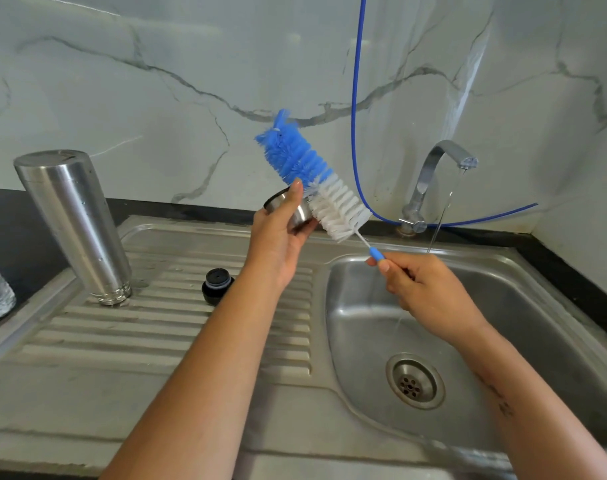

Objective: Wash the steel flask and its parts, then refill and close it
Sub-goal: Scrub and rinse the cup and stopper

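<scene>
Steel flask [75, 223] stands inverted on the drainboard, left of the sink basin [468, 341]. Left hand [278, 233] grips its steel cup [291, 211]; right hand [420, 289] pinches the bottle brush [316, 178] handle. Cup-scrubbing is underway; rinsing under the running tap [437, 174] likely follows.

Left hand [278, 233] holds steel cap [297, 211]; right hand [423, 289] holds bottle brush [316, 178] against it.

Setting: a domestic kitchen. Indicators: a stainless-steel sink [475, 344] with an integral ribbed drainboard [177, 327], set into a dark countertop [14, 230]; a chrome tap [433, 181] at the rear rim, with water running; a marble-patterned backsplash [156, 81] covering the wall behind; a bottle brush [316, 178] in use.
</scene>
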### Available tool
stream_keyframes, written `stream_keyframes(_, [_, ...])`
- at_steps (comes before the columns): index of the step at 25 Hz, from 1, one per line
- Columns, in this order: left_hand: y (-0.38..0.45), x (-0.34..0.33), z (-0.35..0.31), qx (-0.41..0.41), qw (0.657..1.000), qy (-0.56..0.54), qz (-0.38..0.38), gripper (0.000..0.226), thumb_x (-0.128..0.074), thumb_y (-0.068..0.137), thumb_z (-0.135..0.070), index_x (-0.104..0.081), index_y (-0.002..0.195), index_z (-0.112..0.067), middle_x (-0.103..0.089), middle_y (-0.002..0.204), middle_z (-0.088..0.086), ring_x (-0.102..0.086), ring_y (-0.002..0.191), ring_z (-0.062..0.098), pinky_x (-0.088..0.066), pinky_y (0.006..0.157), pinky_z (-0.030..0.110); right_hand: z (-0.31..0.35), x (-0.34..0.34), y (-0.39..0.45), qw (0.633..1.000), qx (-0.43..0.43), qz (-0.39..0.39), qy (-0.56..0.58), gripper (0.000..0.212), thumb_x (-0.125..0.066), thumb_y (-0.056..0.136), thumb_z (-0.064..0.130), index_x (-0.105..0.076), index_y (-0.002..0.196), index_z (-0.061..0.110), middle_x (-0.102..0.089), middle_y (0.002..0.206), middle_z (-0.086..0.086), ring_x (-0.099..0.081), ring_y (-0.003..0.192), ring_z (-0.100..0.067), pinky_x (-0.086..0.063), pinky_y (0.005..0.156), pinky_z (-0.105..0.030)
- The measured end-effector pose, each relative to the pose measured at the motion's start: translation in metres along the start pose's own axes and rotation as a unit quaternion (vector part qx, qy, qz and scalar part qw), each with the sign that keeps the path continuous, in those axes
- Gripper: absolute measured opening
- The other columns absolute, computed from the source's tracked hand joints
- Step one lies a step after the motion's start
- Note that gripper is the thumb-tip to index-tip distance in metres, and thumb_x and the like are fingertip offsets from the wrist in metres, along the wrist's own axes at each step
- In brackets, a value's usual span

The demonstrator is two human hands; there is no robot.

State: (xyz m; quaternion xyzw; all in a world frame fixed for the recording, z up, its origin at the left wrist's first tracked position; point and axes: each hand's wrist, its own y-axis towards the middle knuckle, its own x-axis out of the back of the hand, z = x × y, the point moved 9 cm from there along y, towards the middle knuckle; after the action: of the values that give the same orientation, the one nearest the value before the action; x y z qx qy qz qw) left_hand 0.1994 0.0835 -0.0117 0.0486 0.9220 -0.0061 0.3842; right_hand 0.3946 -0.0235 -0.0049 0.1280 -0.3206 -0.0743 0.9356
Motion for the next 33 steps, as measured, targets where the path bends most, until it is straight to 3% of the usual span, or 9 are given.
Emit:
stream_keyframes(4, [0.016, 0.033, -0.008, -0.013, 0.997, -0.01, -0.076, 0.035, -0.074, 0.092, -0.028, -0.062, 0.12, -0.01, -0.069, 0.123, 0.013, -0.066, 0.12, 0.032, -0.055, 0.102, 0.045, -0.006, 0.003, -0.003, 0.997, -0.008, 0.032, -0.07, 0.027, -0.054, 0.106, 0.027, -0.076, 0.101, 0.011, -0.042, 0.057, 0.006, -0.033, 0.05, -0.007, -0.032, 0.049, -0.02])
stream_keyframes(8, [-0.002, -0.006, 0.025, 0.06, 0.997, 0.043, 0.011, 0.018, -0.07, 0.095, -0.027, -0.069, 0.106, -0.013, -0.074, 0.107, 0.011, -0.069, 0.102, 0.026, -0.055, 0.099, 0.043, 0.002, 0.0, 0.005, 0.997, 0.008, -0.02, -0.079, 0.038, -0.05, 0.106, 0.027, -0.068, 0.1, -0.005, -0.045, 0.06, -0.002, -0.032, 0.049, -0.008, -0.029, 0.047, -0.021])
stream_keyframes(10, [-0.008, -0.019, 0.031, 0.06, 0.996, 0.06, 0.035, 0.02, -0.07, 0.094, -0.019, -0.07, 0.11, -0.007, -0.075, 0.108, 0.012, -0.07, 0.104, 0.025, -0.057, 0.098, 0.04, 0.002, 0.001, 0.008, 0.997, -0.001, -0.045, -0.059, 0.039, -0.05, 0.107, 0.028, -0.068, 0.099, -0.006, -0.046, 0.061, -0.004, -0.031, 0.048, -0.008, -0.028, 0.045, -0.021])
stream_keyframes(14, [0.01, 0.004, -0.003, 0.026, 0.998, -0.058, 0.006, 0.028, -0.068, 0.095, -0.012, -0.062, 0.119, 0.002, -0.066, 0.13, 0.021, -0.065, 0.122, 0.035, -0.056, 0.101, 0.047, -0.006, -0.007, -0.002, 0.998, -0.024, 0.051, -0.022, 0.023, -0.053, 0.106, 0.029, -0.076, 0.102, 0.024, -0.043, 0.053, 0.009, -0.032, 0.047, -0.008, -0.032, 0.046, -0.018])
stream_keyframes(19, [-0.013, -0.026, 0.014, 0.081, 0.993, 0.019, 0.085, 0.018, -0.058, 0.101, -0.012, -0.067, 0.114, -0.004, -0.066, 0.134, 0.019, -0.061, 0.129, 0.032, -0.055, 0.101, 0.042, 0.006, 0.001, 0.008, 0.998, 0.012, -0.04, -0.043, 0.038, -0.051, 0.106, 0.028, -0.07, 0.101, -0.005, -0.047, 0.062, 0.002, -0.032, 0.05, -0.007, -0.029, 0.047, -0.017])
stream_keyframes(22, [-0.01, -0.02, 0.007, 0.07, 0.996, 0.011, 0.058, 0.016, -0.063, 0.099, -0.014, -0.069, 0.111, -0.006, -0.073, 0.124, 0.014, -0.066, 0.122, 0.027, -0.053, 0.104, 0.042, -0.001, 0.0, 0.003, 1.0, 0.0, -0.02, -0.004, 0.028, -0.051, 0.107, 0.025, -0.075, 0.102, 0.011, -0.045, 0.054, 0.012, -0.034, 0.048, -0.007, -0.033, 0.048, -0.019])
stream_keyframes(26, [-0.006, 0.0, 0.002, 0.043, 0.984, 0.174, -0.004, 0.009, -0.077, 0.088, -0.023, -0.07, 0.092, -0.02, -0.071, 0.073, -0.011, -0.062, 0.087, 0.011, -0.044, 0.087, 0.032, -0.009, 0.004, 0.0, 0.999, -0.015, -0.034, 0.02, 0.023, -0.051, 0.107, 0.025, -0.072, 0.106, 0.016, -0.044, 0.059, 0.009, -0.039, 0.056, -0.013, -0.035, 0.052, -0.028])
stream_keyframes(30, [-0.006, 0.002, 0.006, 0.079, 0.995, 0.065, -0.023, 0.008, -0.074, 0.087, -0.007, -0.072, 0.094, -0.006, -0.071, 0.097, 0.012, -0.068, 0.098, 0.025, -0.059, 0.096, 0.043, -0.002, 0.009, 0.0, 0.997, 0.001, -0.064, -0.033, 0.03, -0.051, 0.106, 0.018, -0.06, 0.077, 0.015, -0.041, 0.061, 0.002, -0.032, 0.054, -0.008, -0.028, 0.049, -0.021])
stream_keyframes(33, [-0.014, -0.013, 0.022, 0.102, 0.993, 0.052, 0.004, 0.02, -0.074, 0.091, -0.014, -0.069, 0.108, -0.006, -0.07, 0.116, 0.017, -0.068, 0.113, 0.03, -0.059, 0.095, 0.048, 0.001, 0.0, 0.001, 0.997, -0.002, -0.066, -0.047, 0.038, -0.051, 0.106, 0.018, -0.048, 0.068, 0.012, -0.037, 0.057, 0.004, -0.029, 0.05, -0.007, -0.027, 0.047, -0.02])
